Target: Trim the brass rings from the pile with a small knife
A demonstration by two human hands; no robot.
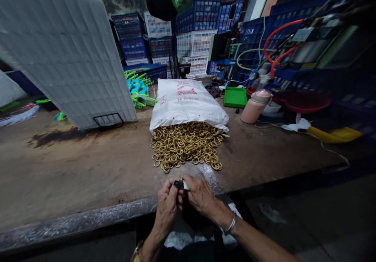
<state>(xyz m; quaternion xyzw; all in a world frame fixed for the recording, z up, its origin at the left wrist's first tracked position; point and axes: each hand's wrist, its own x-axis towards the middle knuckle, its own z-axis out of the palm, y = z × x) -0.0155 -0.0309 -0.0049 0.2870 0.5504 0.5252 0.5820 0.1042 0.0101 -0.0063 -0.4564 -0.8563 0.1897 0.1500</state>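
Both of my hands meet at the table's front edge, just short of a pile of gold-coloured rings (183, 146). My left hand (168, 204) is closed in a pinch, thumb towards a single gold ring (179, 178) whose edge shows above the fingertips. My right hand (202, 195) is closed around a small tool with a black front (178, 184) and a white part (186, 185); its exact kind is hard to make out. The black front touches or overlaps the left thumb. The rings spill from the mouth of a white woven sack (190, 103) with red print.
A tall white padded panel (67, 58) stands at left on a wire stand (108, 119). Green-and-blue plastic pieces (139, 89) lie behind it. To the right are a green tray (235, 97), a pink bottle (255, 107) and a pneumatic device (311, 42). Stacked crates (196, 42) fill the back.
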